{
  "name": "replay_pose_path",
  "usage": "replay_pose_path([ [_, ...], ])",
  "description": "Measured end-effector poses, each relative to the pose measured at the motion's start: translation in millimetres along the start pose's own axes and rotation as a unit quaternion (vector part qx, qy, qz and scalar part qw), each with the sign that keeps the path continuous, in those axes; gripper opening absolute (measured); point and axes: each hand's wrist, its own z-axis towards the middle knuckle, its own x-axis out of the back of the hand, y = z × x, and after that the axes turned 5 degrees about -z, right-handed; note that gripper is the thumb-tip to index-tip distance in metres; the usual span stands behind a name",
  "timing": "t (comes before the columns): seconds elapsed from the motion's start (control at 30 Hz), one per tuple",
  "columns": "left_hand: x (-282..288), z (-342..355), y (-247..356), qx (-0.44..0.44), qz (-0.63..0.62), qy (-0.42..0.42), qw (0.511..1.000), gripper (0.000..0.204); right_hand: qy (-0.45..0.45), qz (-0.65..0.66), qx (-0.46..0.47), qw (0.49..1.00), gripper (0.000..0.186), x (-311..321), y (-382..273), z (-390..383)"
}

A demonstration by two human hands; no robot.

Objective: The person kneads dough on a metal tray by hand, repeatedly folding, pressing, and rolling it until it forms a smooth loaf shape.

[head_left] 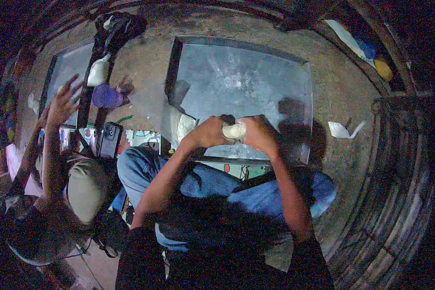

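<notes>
Between my fists is a pale, soft lump of dough point(234, 131), its middle bare between the two hands. My left hand point(210, 131) is closed round one end of it, and my right hand point(257, 133) grips the other. Both are held over the near edge of a wide, shallow tray point(237, 82) with a dark rim and a grey-blue bottom dusted with white. Left of my left hand, a larger pale mass point(183, 126) sits by the tray's near left corner, partly in what looks like clear plastic. My fingertips are mostly hidden.
A person's raised hand point(65, 101) is close on my left, above a second tray point(71, 67). Between us are a purple cup point(106, 96), a white bag point(98, 71), a black bag point(118, 31) and a phone point(110, 139). White crumpled plastic point(344, 129) lies right of my tray.
</notes>
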Motion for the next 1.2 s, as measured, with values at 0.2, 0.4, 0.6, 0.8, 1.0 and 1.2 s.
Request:
replay_pose_path([
  [0.2, 5, 2, -11, -0.003, -0.199, -0.047, 0.979, 0.056, 0.059, 0.057, 0.006, 0.997, 0.059, -10, 12, 9],
  [0.4, 12, 5, -6, 0.058, -0.355, 0.008, 0.933, 0.057, 0.095, 0.226, 0.004, 0.970, 0.073, -14, 30, 15],
  [0.6, -2, 13, -10, 0.049, -0.635, 0.082, 0.767, 0.069, 0.160, 0.378, -0.049, 0.911, 0.063, -26, 25, 17],
  [0.8, -14, 14, -33, 0.053, -0.702, 0.110, 0.702, 0.058, 0.277, 0.248, 0.020, 0.928, 0.049, -48, 14, 21],
  [1.0, -12, 6, -20, 0.022, -0.675, 0.176, 0.716, 0.041, 0.259, -0.088, 0.128, 0.953, 0.048, -47, -43, -3],
  [1.2, -8, 2, -29, 0.011, -0.653, 0.162, 0.740, 0.033, 0.167, -0.097, 0.133, 0.972, 0.044, -37, -27, 1],
])
